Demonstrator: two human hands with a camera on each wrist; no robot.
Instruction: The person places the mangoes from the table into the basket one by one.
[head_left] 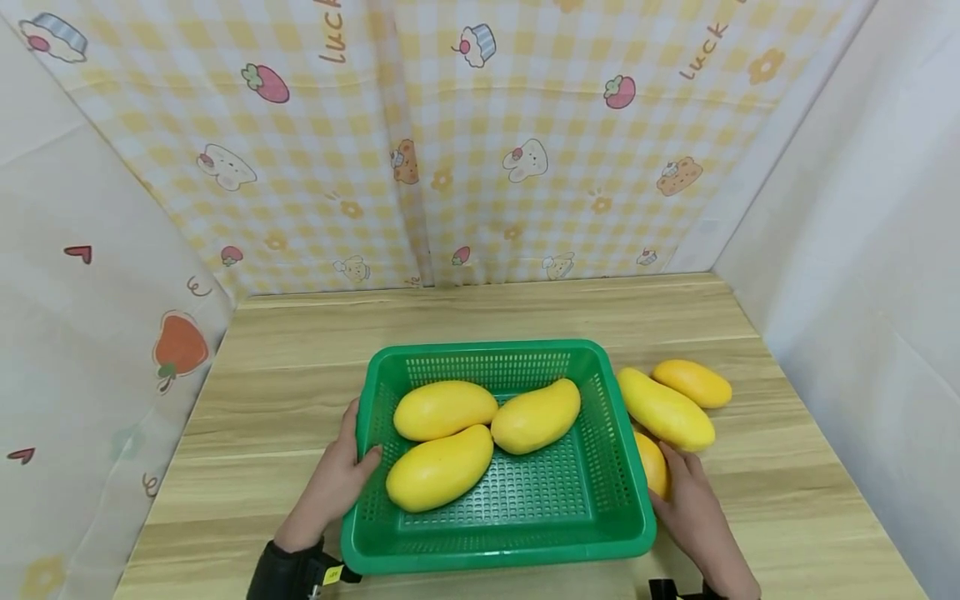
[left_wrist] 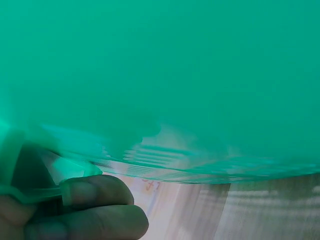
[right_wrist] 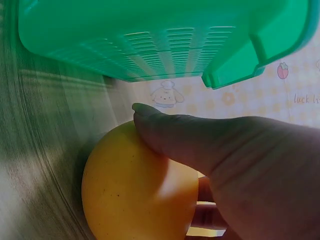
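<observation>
A green plastic basket with three yellow mangoes inside stands on the wooden table. My left hand grips its left rim, thumb over the top edge; in the left wrist view the fingers curl at the green wall. On the basket's right side my right hand holds another mango, thumb laid over it and fingers around the far side. The basket's rim hides part of this mango in the head view. Just beyond that hand lie a long mango and a smaller one, side by side.
Behind the table hangs a yellow checked cloth with printed figures. White cloth walls close in the left and right sides. Inside the basket, the mangoes lie to the left and the upper middle.
</observation>
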